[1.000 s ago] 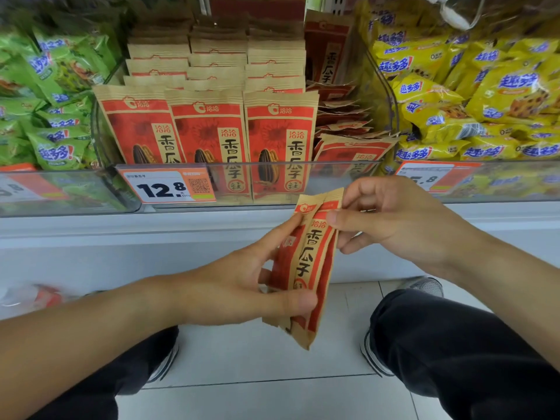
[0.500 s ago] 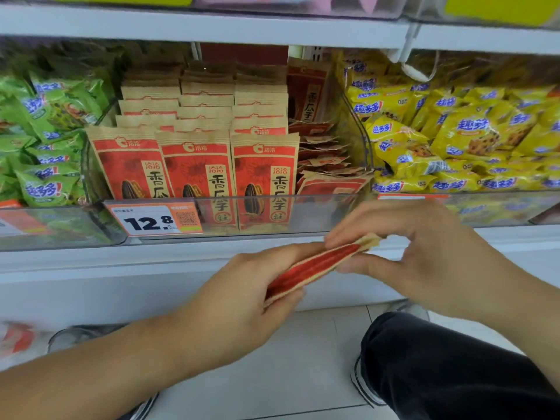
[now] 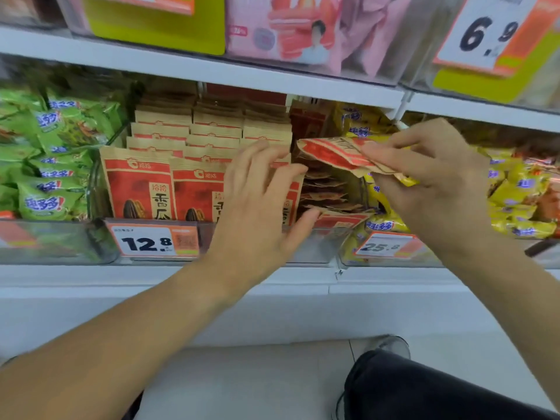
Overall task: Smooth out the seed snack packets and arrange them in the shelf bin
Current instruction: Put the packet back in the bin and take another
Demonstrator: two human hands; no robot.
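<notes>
Pinching one seed packet flat above the shelf bin, right hand grip closed on it — left hand spread; upright rows filled, loose packets remain.

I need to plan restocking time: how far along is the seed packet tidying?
Done: upright packet rows fill the bin's left. In hand: the right hand pinches one packet; the left hand reaches in, open. Left: the loose pile at the right.
</notes>
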